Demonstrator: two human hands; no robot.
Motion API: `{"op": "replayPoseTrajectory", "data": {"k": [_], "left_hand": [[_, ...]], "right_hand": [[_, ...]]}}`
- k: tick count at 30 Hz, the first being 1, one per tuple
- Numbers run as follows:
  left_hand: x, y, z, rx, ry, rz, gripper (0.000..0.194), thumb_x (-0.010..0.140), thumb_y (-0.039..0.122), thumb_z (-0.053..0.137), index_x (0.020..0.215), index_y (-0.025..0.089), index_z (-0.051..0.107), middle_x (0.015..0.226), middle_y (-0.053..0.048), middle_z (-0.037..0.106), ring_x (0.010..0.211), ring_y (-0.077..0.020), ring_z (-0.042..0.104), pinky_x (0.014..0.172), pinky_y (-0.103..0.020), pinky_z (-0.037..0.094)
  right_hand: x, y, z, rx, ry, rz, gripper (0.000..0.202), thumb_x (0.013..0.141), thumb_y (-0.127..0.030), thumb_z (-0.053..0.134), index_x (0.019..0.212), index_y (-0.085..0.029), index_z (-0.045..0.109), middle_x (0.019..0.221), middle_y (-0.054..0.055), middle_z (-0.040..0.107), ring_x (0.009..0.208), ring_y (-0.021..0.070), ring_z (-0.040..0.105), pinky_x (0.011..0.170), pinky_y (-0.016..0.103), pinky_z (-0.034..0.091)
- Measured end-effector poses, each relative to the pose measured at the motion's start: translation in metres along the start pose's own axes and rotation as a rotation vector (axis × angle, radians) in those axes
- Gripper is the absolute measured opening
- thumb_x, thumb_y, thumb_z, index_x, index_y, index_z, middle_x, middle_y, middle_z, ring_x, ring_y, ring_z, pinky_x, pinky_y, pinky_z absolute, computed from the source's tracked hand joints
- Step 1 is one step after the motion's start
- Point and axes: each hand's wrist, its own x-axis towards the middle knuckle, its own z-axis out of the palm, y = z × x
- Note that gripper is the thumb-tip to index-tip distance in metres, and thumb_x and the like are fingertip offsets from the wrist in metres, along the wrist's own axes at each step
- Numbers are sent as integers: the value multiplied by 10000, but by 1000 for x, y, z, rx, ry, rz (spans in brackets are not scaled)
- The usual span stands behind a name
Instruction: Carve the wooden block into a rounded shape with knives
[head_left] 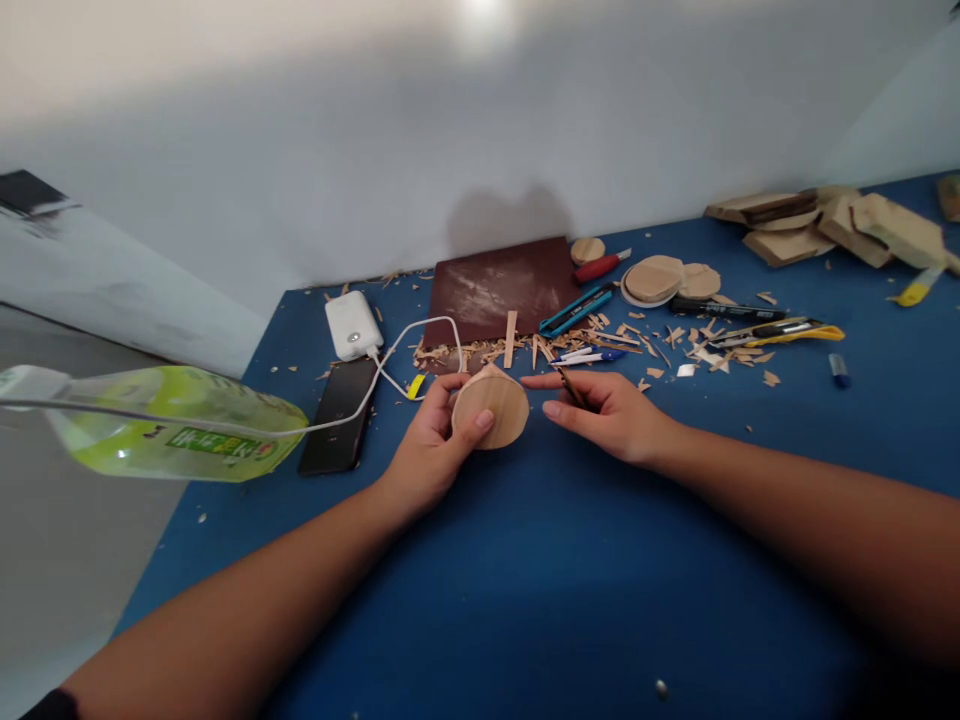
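Observation:
My left hand grips a round wooden disc, thumb across its face and fingers behind. A small pointed bit of wood shows above the disc's top edge. Just right of it, my right hand has its index finger stretched toward the disc's rim; whether it touches I cannot tell. A slim dark tool is held in that hand's curled fingers, its kind mostly hidden. Behind the hands lie wood shavings, a flat wood strip and a blue-and-white pen.
A maroon board, teal cutter, red-handled knife, black marker and yellow cutter lie behind. Wood blocks are back right. At left are a power bank, phone and bottle.

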Motion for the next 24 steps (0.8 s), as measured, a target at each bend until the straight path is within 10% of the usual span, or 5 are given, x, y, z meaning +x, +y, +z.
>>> {"op": "replayPoseTrajectory", "data": {"k": [7, 24], "left_hand": [[2, 0, -2, 81, 9, -16, 510, 937, 495, 797, 1334, 301, 541, 1232, -48, 633, 1052, -211, 638, 905, -332, 521], [3, 1, 0, 58, 17, 7, 460, 957, 479, 773, 1311, 287, 550, 1248, -54, 662, 1052, -212, 634, 890, -317, 506]], "right_hand": [[1, 4, 5, -2, -55, -142, 525, 1040, -370, 621, 1549, -241, 607, 1500, 74, 668, 1370, 249, 603, 1172, 417, 459], [2, -3, -1, -54, -72, -55, 546, 1022, -455, 623, 1497, -189, 665, 746, -14, 599, 707, 148, 487, 689, 282, 447]]}}
